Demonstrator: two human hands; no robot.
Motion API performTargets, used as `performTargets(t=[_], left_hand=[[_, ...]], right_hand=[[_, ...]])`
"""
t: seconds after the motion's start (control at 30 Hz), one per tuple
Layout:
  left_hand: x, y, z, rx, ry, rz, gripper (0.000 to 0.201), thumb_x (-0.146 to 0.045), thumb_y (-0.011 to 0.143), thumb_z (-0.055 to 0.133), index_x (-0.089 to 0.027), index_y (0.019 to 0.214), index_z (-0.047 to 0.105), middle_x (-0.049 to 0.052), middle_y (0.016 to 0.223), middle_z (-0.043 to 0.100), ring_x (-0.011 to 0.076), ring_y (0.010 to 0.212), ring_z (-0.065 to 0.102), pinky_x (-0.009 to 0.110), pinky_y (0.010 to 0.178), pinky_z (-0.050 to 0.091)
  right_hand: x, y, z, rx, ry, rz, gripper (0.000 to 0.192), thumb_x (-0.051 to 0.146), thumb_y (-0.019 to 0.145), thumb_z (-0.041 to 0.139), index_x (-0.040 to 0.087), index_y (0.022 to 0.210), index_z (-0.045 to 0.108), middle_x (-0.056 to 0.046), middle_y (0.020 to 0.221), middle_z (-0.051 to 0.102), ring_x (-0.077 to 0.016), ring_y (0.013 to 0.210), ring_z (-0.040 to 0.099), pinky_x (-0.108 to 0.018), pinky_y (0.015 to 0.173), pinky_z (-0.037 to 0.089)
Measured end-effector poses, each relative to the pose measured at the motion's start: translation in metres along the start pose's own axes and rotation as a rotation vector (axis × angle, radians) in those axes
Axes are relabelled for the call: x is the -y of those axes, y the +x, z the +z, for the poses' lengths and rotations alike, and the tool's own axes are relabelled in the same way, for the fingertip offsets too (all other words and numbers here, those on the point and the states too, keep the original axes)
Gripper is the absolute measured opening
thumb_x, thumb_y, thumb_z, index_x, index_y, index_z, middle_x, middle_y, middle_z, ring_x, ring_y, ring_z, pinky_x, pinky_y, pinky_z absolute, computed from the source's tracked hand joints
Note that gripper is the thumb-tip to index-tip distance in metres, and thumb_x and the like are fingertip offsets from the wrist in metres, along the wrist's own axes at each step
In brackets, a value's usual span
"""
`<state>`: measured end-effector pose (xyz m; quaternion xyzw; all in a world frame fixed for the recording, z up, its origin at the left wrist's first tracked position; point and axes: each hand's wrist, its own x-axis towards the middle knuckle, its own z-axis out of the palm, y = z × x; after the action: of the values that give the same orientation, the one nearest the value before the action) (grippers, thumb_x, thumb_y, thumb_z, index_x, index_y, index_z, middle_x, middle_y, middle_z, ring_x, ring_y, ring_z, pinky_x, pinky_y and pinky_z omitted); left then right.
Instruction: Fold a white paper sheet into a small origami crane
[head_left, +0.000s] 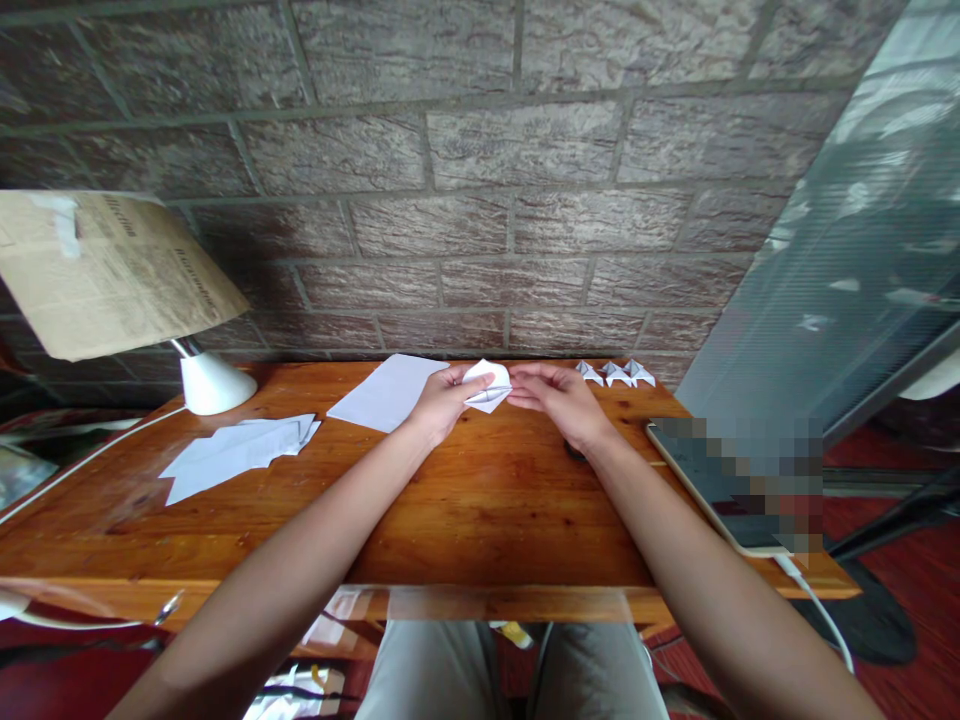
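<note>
Folded paper piece (487, 386), small and white, sits pinched between both hands just above the far part of the table (480, 500). The left hand (442, 400) is curled around its left side, thumb on top and fingers tucked underneath, so it's closed on the paper. The right hand (559, 398) comes in from the other side with its fingertips meeting the paper's right edge, fingers mostly drawn together in a pinch. How tight that pinch is, can't really tell from here.

Just left of the left hand lies a flat white sheet (386, 392), nearly touching the wrist. Further left there's a loose pile of folded sheets (236, 452), and beyond that a white lamp base (214, 384) with a brown paper shade (105, 270) hanging above it.

Off to the right of the right hand, at the back edge by the brick wall (480, 150), 3 little finished paper shapes (616, 373) sit in a row. Nearer and to the right of that forearm lies a tablet (712, 480) with a white cable (817, 610) running off it.
</note>
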<state>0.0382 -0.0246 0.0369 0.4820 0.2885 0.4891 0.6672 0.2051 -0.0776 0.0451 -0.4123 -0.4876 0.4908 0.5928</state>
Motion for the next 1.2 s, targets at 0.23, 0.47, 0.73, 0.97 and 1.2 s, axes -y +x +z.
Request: performTargets(t=[0.23, 0.47, 0.73, 0.97, 1.2], left_hand=[[-0.0017, -0.0026, 0.0025, 0.003, 0.023, 0.017, 0.041, -0.033, 0.048, 0.092, -0.013, 0.080, 0.076, 0.007, 0.079, 0.075, 0.0179, 0.070, 0.066, 0.036, 0.080, 0.050], [-0.0004, -0.0020, 0.0025, -0.010, 0.056, 0.027, 0.043, -0.035, 0.045, 0.093, -0.012, 0.078, 0.076, 0.006, 0.077, 0.075, 0.0167, 0.068, 0.066, 0.033, 0.076, 0.051], [0.0019, -0.0008, 0.0011, -0.010, 0.046, 0.039, 0.043, -0.033, 0.045, 0.093, -0.012, 0.078, 0.076, 0.007, 0.079, 0.075, 0.0166, 0.069, 0.066, 0.033, 0.076, 0.050], [-0.0003, -0.0019, 0.0022, -0.005, 0.004, -0.003, 0.044, -0.027, 0.044, 0.093, -0.012, 0.081, 0.076, 0.007, 0.081, 0.076, 0.0171, 0.072, 0.067, 0.033, 0.079, 0.050], [-0.0011, -0.0020, 0.0005, 0.024, 0.035, -0.018, 0.036, -0.035, 0.052, 0.090, -0.013, 0.077, 0.076, 0.007, 0.077, 0.075, 0.0165, 0.070, 0.066, 0.031, 0.075, 0.049]], right_hand=[[0.0008, -0.0010, -0.0004, 0.035, -0.034, 0.008, 0.033, 0.041, 0.064, 0.085, 0.018, 0.087, 0.076, -0.004, 0.088, 0.077, -0.0153, 0.078, 0.071, -0.035, 0.087, 0.060], [0.0014, -0.0013, -0.0007, 0.040, -0.071, 0.000, 0.035, 0.042, 0.062, 0.085, 0.017, 0.085, 0.077, -0.003, 0.085, 0.076, -0.0135, 0.076, 0.070, -0.032, 0.084, 0.060], [-0.0001, -0.0010, 0.0008, 0.022, -0.065, -0.010, 0.036, 0.045, 0.059, 0.086, 0.017, 0.080, 0.075, -0.003, 0.084, 0.076, -0.0158, 0.077, 0.070, -0.035, 0.084, 0.061], [-0.0045, 0.0002, 0.0008, 0.029, -0.094, -0.036, 0.035, 0.047, 0.062, 0.084, 0.018, 0.080, 0.074, -0.003, 0.084, 0.075, -0.0181, 0.079, 0.070, -0.037, 0.084, 0.060], [-0.0044, -0.0001, 0.0018, 0.019, -0.083, -0.040, 0.038, 0.048, 0.060, 0.084, 0.018, 0.080, 0.071, -0.002, 0.079, 0.073, -0.0164, 0.075, 0.068, -0.036, 0.081, 0.061]])
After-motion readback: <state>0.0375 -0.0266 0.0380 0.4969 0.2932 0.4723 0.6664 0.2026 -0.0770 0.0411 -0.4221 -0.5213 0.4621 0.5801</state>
